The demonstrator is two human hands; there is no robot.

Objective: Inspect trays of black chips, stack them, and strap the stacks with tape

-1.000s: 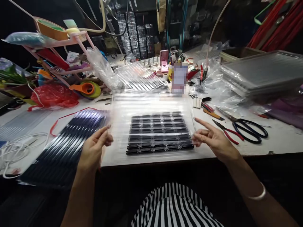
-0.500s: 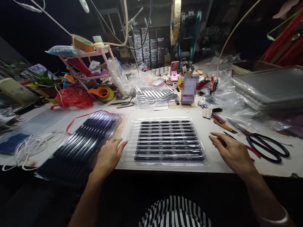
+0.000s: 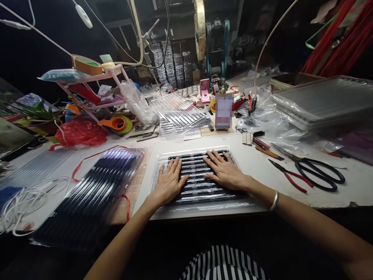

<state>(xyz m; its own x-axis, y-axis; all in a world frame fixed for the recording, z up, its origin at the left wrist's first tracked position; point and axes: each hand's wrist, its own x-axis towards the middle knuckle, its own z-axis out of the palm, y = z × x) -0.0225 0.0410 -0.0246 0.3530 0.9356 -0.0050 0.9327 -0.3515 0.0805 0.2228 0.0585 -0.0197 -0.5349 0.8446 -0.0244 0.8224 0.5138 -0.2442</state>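
Observation:
A clear plastic tray (image 3: 204, 207) lies flat at the front of the white table, with several thin black strips (image 3: 196, 181) set in rows across it. My left hand (image 3: 169, 179) rests palm down over the left ends of the strips, fingers apart. Over the upper right part lies my right hand (image 3: 225, 170), also flat with spread fingers. Neither hand grips anything. Parts of the strips are hidden under both hands. To the left, another tray of long black strips (image 3: 93, 182) lies slanted and reaches past the table's front edge.
Red-handled pliers (image 3: 291, 175) and black-handled scissors (image 3: 317, 171) lie at right, near an orange-handled knife (image 3: 269, 153). Stacked clear trays (image 3: 323, 103) stand behind them. A phone (image 3: 223, 112) stands upright at the back. White cable (image 3: 27, 206) lies coiled at far left.
Both hands have moved inward from the tray's two sides and now lie flat on the black strips. The camera view has shifted slightly to the right.

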